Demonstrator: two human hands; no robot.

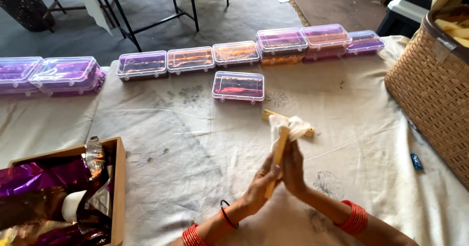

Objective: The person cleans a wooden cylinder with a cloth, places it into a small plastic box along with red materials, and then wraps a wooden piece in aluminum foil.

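Both hands, left hand (261,185) and right hand (293,170), clamp the wooden stick (278,158); wipe lengthwise, keeping what looks like white cloth (293,127) bunched firmly.

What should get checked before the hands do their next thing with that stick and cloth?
1. Left hand grips the long tan wooden stick: ok.
2. Right hand presses against the stick: ok.
3. Crumpled white cloth sits over the stick's top: ok.
4. Second tan wooden piece lies on the cream table sheet, close by: ok.
5. Nearest clear plastic box has its lid shut: ok.
6. Stick fully clean: cannot tell.
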